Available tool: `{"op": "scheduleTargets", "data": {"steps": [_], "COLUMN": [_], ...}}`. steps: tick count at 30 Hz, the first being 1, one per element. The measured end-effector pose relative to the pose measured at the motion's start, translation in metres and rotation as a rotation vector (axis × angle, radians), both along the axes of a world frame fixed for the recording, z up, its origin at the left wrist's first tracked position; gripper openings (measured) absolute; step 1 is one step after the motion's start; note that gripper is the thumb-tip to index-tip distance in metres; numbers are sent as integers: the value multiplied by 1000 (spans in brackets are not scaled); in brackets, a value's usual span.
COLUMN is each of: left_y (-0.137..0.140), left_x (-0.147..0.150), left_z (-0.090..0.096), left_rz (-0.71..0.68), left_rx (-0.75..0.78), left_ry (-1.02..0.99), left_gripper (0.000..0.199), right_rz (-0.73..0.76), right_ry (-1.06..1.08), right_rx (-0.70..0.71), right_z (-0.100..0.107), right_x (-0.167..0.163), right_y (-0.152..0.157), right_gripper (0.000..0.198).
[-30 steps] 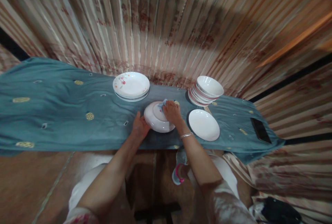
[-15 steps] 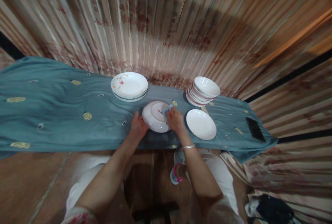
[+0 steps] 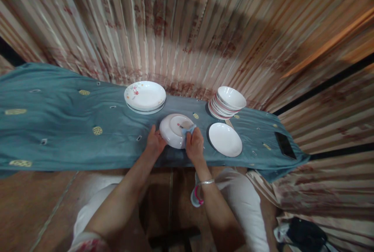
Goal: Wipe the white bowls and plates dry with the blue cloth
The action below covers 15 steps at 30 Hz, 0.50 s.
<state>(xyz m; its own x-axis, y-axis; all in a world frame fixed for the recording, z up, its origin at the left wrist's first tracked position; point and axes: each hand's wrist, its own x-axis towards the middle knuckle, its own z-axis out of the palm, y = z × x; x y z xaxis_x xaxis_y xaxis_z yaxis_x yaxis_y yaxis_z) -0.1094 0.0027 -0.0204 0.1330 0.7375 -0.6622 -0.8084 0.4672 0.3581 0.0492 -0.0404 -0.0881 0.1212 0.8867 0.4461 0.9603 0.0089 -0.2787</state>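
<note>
A white plate (image 3: 171, 132) is held bottom side up above the cloth, its foot ring and a small red mark showing. My left hand (image 3: 155, 141) grips its left rim, thumb raised and the other fingers partly under the plate. Bunched in my right hand (image 3: 195, 143) is a light blue cloth (image 3: 189, 129), pressed against the right part of the plate's underside. Close to my right hand lies a white oval-looking plate (image 3: 225, 140), face up. Behind the held plate stands a stack of flower-patterned plates (image 3: 146, 95).
Several white bowls with reddish bands (image 3: 227, 102) are stacked at the back right. A black phone (image 3: 284, 145) lies near the right end of the table with its teal cover (image 3: 67, 127). Pleated curtains (image 3: 175, 30) hang behind; a dark bag (image 3: 306, 234) is on the floor.
My right hand has slid the blue cloth toward me and slightly down over the plate's underside. My left hand keeps its hold on the rim.
</note>
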Motion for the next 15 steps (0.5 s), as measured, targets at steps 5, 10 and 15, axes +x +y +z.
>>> {"op": "scheduleTargets", "data": {"steps": [5, 10, 15], "left_y": [1, 2, 4], "left_x": [0, -1, -2], "left_z": [-2, -8, -14], "left_rz": [-5, -7, -9], "left_rx": [0, 20, 35], "left_ry": [3, -35, -45], "left_gripper": [56, 57, 54], "right_rz": [-72, -17, 36], "right_ry": [90, 102, 86], "right_rx": [70, -15, -42], "right_z": [2, 17, 29], "right_x": [-14, -20, -27], "right_y": [-14, -27, -34], "right_gripper": [47, 44, 39]}}
